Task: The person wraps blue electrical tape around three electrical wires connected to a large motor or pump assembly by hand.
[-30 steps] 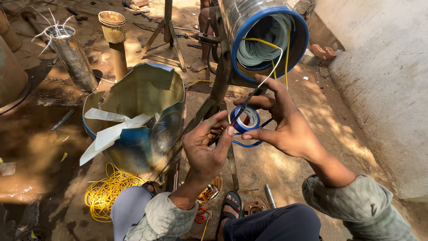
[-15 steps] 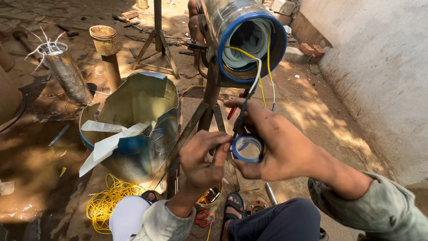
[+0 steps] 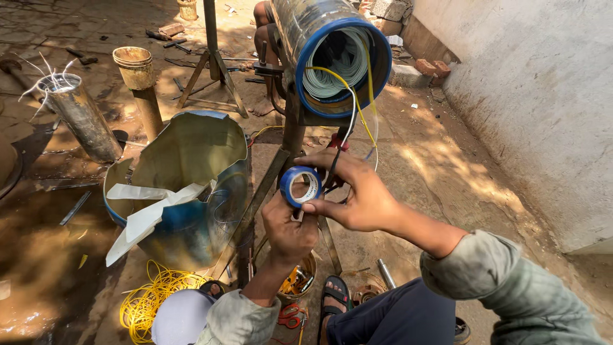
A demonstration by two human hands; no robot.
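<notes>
1. Nearest the camera, a grey-green sleeve [image 3: 511, 287] and a dark trouser leg fill the bottom right; a sandalled foot [image 3: 333, 297] rests on the ground beside a small bowl of bits [image 3: 297, 281], with a coil of yellow wire [image 3: 143, 303] lying at the lower left
2. The left hand [image 3: 287, 227] rises from below, its fingers curled narrow; the fingertips pinch at the lower edge of the roll of blue tape [image 3: 300, 186]
3. The right hand [image 3: 357, 191] comes in from the right with thumb and fingers closed on the roll's right side, also pinching thin wires [image 3: 341, 150] that run up from it
4. The roll sits between the two hands, in the air in front of the steel stand, its open hole facing roughly towards the camera, so its axis runs near to far
5. Left of the hands stands a bent blue sheet-metal drum [image 3: 185, 185] with white paper strips [image 3: 153, 207] hanging out of it
6. Above the hands, a long steel motor cylinder [image 3: 306, 32] lies clamped on the stand [image 3: 290, 134], its long axis pointing towards the camera; the blue-rimmed open end shows pale windings [image 3: 338, 67], with yellow and white leads drooping down to the right hand
7. Farther back stand a wound stator [image 3: 76, 115], a yellow cup on a post [image 3: 135, 67], and a pale wall [image 3: 536, 96] on the right
</notes>
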